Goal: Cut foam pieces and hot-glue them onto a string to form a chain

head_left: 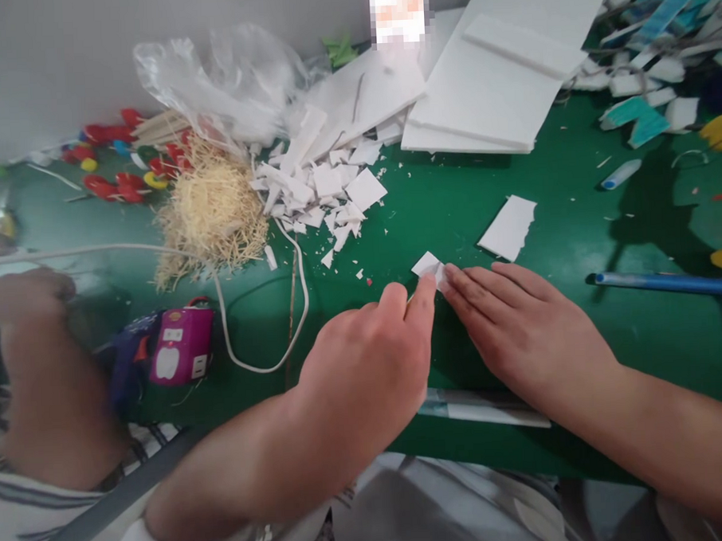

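Note:
Both my hands meet at a small white foam piece (428, 265) on the green table (454, 210). My left hand (365, 374) is curled, its thumb and forefinger pinching the piece's near edge. My right hand (513, 332) lies with fingers stretched out and together, their tips pressing on the same piece from the right. A larger white foam scrap (508, 227) lies just beyond my right hand.
A heap of white foam offcuts (322, 192) and straw-like shreds (215, 213) sit at the back left, with a clear plastic bag (221, 77). Big white foam sheets (490, 81) lie behind. A pink device (181, 344) with a white cable (263, 362), a blue pen (666, 283), and another person's arm (43, 380) are nearby.

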`<state>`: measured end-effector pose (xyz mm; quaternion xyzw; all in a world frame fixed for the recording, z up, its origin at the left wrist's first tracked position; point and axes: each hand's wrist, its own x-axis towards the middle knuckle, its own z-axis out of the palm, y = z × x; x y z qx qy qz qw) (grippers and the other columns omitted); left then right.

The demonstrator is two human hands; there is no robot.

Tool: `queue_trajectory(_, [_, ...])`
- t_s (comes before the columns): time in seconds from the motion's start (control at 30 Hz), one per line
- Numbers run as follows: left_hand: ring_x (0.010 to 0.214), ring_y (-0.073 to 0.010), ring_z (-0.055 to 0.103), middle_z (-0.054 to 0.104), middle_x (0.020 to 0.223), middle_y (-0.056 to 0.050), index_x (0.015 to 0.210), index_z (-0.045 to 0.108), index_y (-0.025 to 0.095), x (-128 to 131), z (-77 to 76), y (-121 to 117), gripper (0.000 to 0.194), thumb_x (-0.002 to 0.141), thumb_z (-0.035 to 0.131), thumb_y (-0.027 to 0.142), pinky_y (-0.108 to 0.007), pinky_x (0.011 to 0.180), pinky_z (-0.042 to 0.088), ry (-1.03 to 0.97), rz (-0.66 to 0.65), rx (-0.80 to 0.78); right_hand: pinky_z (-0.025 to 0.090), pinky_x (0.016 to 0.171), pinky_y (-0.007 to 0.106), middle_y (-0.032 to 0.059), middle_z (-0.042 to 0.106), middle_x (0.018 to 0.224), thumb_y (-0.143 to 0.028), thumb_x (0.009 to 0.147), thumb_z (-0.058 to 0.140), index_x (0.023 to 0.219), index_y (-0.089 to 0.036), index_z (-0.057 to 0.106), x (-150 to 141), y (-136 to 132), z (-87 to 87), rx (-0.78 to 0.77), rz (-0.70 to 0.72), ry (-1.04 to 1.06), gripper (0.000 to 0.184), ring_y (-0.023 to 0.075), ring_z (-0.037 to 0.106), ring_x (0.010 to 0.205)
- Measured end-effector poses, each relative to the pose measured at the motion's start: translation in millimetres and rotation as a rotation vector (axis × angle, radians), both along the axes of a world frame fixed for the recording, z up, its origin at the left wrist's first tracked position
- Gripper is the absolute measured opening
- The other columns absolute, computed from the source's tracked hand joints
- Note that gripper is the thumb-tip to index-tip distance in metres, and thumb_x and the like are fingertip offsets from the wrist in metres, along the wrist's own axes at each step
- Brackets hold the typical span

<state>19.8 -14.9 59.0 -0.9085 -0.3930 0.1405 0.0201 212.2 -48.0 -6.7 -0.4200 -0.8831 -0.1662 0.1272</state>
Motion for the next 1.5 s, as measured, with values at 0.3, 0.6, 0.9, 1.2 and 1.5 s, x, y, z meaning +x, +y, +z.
queue_trajectory(0.3, [0.049,-0.0122,0.06,0.063,0.076,0.0,0.151,0.057,0.017,-2.6,-0.8,1.6,0.061,0.091,0.056,0.015,-0.024,0.043,0.04,0.01,-0.061,0.031,0.051,0.1,0.038,0.013,0.076,0.128,-0.009,0.1,0.044,0.12,-0.002,0.075,-0.8,0.0,-3.4,-0.005,-0.015,0.001,0.037,0.0231,0.068,0.111])
queue_trajectory(0.6, [0.047,-0.0115,0.059,0.06,0.071,0.001,0.144,0.064,0.015,-8.7,-2.4,-4.1,0.054,0.092,0.055,0.012,-0.024,0.044,0.043,-0.096,-0.092,0.124,0.049,0.101,0.04,0.0177,0.074,0.131,-0.009,0.099,0.047,0.126,0.0,0.072,-0.8,-2.6,-3.9,-0.045,-0.014,0.009,0.037,0.024,0.066,0.114])
queue_trajectory(0.9, [0.048,-0.0121,0.059,0.061,0.073,0.0,0.143,0.065,0.015,-14.3,-0.3,-1.4,0.054,0.092,0.049,0.01,-0.025,0.043,0.044,-0.117,-0.09,0.082,0.052,0.102,0.041,0.0181,0.073,0.132,-0.009,0.098,0.051,0.128,-0.001,0.071,-0.7,-2.4,-5.7,-0.058,-0.01,0.005,0.038,0.0239,0.066,0.115])
queue_trajectory(1.2, [0.045,-0.0119,0.055,0.059,0.069,0.0,0.137,0.069,0.011,-17.8,3.0,-6.2,0.052,0.09,0.049,0.006,-0.026,0.042,0.04,-0.14,-0.105,0.083,0.053,0.099,0.04,0.0164,0.074,0.131,-0.007,0.098,0.047,0.123,0.0,0.073,-1.9,-2.9,-2.4,-0.023,-0.019,-0.016,0.037,0.0241,0.069,0.112])
queue_trajectory(1.5, [0.053,-0.0131,0.062,0.061,0.078,0.0,0.16,0.042,0.012,-12.0,6.5,-2.2,0.067,0.094,0.052,0.011,-0.025,0.045,0.041,0.193,-0.115,-0.154,0.055,0.1,0.039,0.0131,0.075,0.131,-0.009,0.097,0.045,0.123,-0.005,0.075,-2.1,-3.7,-5.2,-0.001,-0.028,-0.078,0.04,0.0226,0.068,0.113])
